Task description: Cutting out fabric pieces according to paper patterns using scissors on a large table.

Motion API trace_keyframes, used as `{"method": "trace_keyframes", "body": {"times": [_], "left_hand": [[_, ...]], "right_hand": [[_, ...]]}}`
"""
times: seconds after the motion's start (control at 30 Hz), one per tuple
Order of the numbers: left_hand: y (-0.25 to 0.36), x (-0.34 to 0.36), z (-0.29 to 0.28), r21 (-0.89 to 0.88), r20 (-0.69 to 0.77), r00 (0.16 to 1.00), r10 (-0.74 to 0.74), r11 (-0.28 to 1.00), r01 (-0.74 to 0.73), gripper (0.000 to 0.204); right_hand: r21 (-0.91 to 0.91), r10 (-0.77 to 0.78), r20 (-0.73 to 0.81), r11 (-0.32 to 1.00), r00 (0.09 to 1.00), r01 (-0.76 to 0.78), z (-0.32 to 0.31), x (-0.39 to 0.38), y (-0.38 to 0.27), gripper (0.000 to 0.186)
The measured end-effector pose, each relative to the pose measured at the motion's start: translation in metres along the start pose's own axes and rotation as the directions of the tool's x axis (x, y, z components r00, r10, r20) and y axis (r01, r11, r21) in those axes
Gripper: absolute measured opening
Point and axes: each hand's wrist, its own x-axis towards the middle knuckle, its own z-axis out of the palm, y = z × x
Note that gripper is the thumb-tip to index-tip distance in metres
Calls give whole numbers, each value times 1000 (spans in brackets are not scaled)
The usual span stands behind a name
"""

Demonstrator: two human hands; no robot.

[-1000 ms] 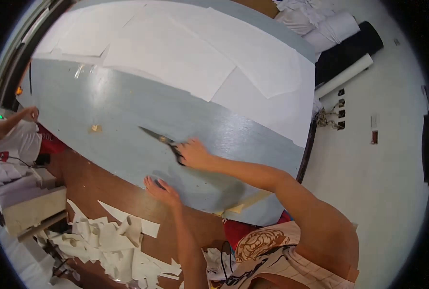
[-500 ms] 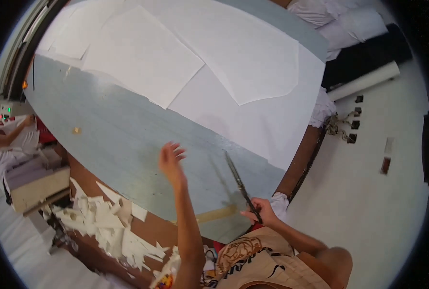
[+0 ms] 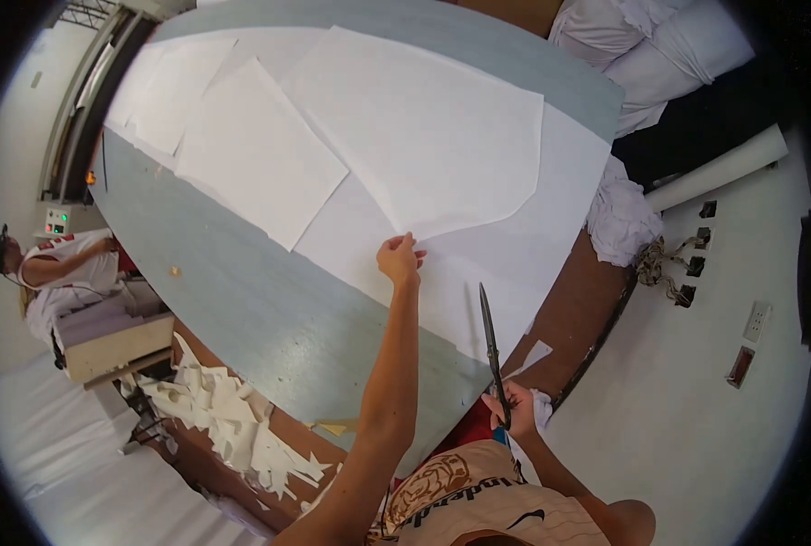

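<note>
My left hand [image 3: 399,257] reaches out over the grey table [image 3: 269,309] and pinches the near corner of a large curved white paper piece [image 3: 424,136]. That piece lies on top of a bigger white sheet [image 3: 506,264] spread across the table. My right hand [image 3: 510,405] stays close to my body at the table's near edge, gripping long dark scissors [image 3: 490,346] by the handles, blades closed and pointing away from me over the sheet's edge.
More white cut pieces [image 3: 251,155] lie farther along the table. Paper scraps [image 3: 233,428] pile on the floor at the left. A person [image 3: 55,268] stands by a machine at the far left. Rolled and bundled white fabric [image 3: 660,55] sits at the upper right.
My left hand has reached farther forward and taken hold of the paper corner. My right hand with the scissors has stayed near my body, blades pointing up the table.
</note>
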Motion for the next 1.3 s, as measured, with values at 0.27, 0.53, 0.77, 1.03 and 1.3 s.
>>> {"method": "trace_keyframes", "body": {"times": [0.27, 0.53, 0.77, 1.03, 1.3], "left_hand": [[-22, -19, 26, 560, -303, 898, 320, 822, -103, 60], [-10, 3, 29, 475, -323, 913, 249, 877, -72, 41], [-29, -57, 23, 44, 68, 996, -56, 998, 53, 19], [-88, -132, -15, 42, 328, 923, -200, 979, 198, 23], [-109, -147, -39, 54, 357, 916, -182, 983, 175, 23]], "right_hand": [[14, -36, -3, 999, 999, 36, -27, 0, 9, 30], [23, -65, -75, 998, 995, 67, -9, -13, 2, 32], [-10, 15, -91, 1000, 996, -16, -42, -15, 13, 29], [-134, 183, 51, 975, 982, -175, -73, -12, 20, 29], [-187, 250, 178, 958, 952, -217, -68, 3, 27, 24]]}}
